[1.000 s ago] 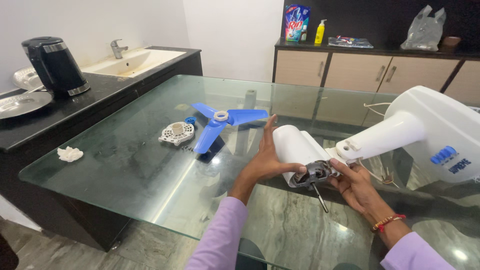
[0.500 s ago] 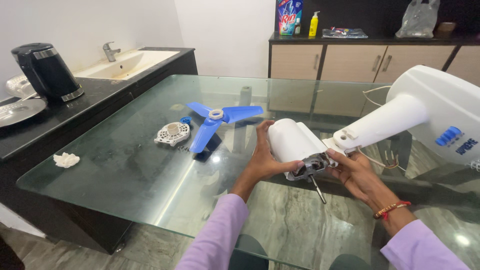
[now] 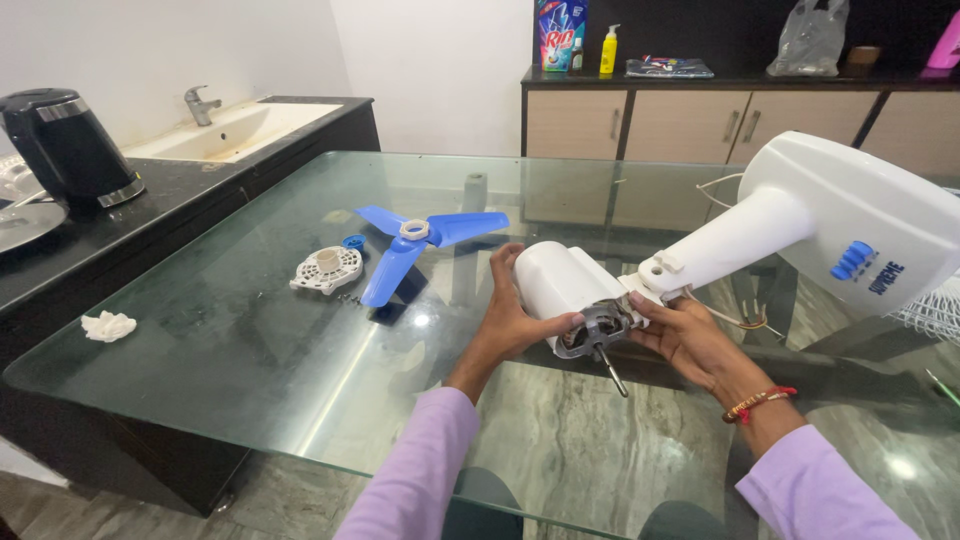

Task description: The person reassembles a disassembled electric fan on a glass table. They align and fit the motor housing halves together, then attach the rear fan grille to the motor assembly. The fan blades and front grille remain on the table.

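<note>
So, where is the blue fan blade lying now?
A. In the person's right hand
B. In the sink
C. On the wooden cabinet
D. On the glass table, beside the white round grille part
D: the blade lies flat on the glass table, just right of the grille part, while both hands are on the white motor housing.

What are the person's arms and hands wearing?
Both arms wear long, light purple sleeves, the left sleeve and the right sleeve. The left hand is bare. The right hand is bare too, with a red and gold thread bracelet round its wrist.
</note>
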